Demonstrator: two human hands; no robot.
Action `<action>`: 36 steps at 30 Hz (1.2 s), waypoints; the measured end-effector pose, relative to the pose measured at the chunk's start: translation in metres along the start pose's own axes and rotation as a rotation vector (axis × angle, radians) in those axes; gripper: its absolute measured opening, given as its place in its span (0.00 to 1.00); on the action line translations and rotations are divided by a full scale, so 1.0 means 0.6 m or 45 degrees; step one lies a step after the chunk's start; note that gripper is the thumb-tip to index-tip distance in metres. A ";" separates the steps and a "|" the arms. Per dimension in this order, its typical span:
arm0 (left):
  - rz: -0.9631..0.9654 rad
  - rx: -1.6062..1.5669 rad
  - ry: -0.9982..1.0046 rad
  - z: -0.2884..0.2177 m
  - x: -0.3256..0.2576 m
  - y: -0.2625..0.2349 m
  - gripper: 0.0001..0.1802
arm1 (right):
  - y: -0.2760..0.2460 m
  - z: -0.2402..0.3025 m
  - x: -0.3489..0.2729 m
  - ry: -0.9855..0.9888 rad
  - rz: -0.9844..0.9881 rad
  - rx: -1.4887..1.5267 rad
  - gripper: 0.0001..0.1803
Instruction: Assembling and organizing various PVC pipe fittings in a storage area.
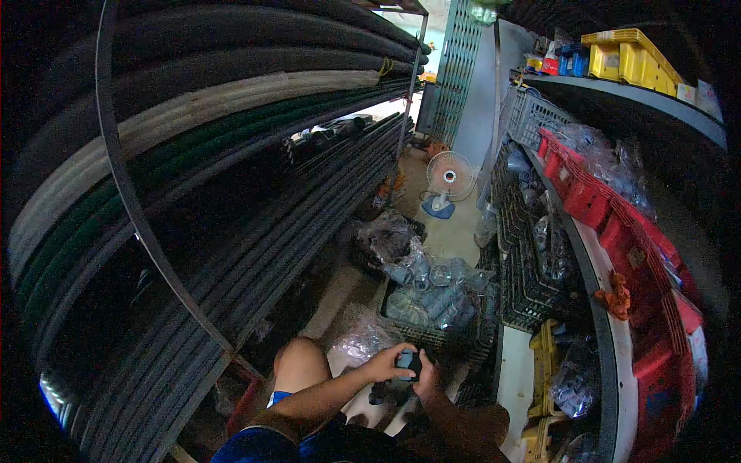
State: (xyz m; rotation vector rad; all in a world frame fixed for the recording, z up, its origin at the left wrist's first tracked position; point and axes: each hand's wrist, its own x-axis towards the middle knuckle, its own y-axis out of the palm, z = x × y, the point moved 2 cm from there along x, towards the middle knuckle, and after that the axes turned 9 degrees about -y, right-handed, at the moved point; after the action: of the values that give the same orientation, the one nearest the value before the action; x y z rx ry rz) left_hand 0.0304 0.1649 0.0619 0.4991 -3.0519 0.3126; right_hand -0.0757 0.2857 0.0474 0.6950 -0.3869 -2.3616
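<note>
A small dark, rounded pipe fitting (pixel 407 361) sits clamped between the left hand (pixel 384 363) and right hand (pixel 425 378), above the concrete floor (pixel 455 231). Just beyond, a black plastic crate (pixel 432 333) holds crinkled clear bags of grey fittings (pixel 436 297).

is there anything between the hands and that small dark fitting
Nothing visible. The left hand and right hand both already grip the small dark fitting directly, held above the floor near the bagged fittings.

Concrete floor (pixel 455 231), white fan (pixel 449 176) standing on it, bagged fittings in a crate (pixel 432 305)
</note>
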 end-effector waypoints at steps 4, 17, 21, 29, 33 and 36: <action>-0.057 -0.168 0.059 0.011 0.003 0.001 0.29 | 0.004 -0.009 -0.004 -0.010 0.172 -0.001 0.20; -0.361 -0.003 -0.111 0.023 0.001 0.000 0.25 | -0.051 -0.009 0.033 -1.586 0.498 -1.299 0.34; -0.259 -0.394 -0.260 0.038 0.012 0.012 0.23 | -0.079 -0.009 0.103 -0.241 -0.556 -0.788 0.30; -0.076 -1.262 -0.646 0.054 0.069 -0.027 0.16 | -0.157 -0.045 0.148 -0.623 0.062 0.001 0.25; 0.007 -1.566 -0.819 0.118 0.039 -0.046 0.15 | 0.029 0.041 0.020 -1.323 -0.113 -0.978 0.26; 0.000 -1.434 -0.637 0.047 0.063 -0.008 0.16 | 0.010 0.134 -0.019 -1.070 -0.349 -0.743 0.14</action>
State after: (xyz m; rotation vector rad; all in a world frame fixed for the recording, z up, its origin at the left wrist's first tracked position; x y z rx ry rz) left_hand -0.0040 0.1428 0.0379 0.5010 -2.9492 -1.6285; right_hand -0.1108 0.2960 0.1199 -0.5715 0.0842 -2.7346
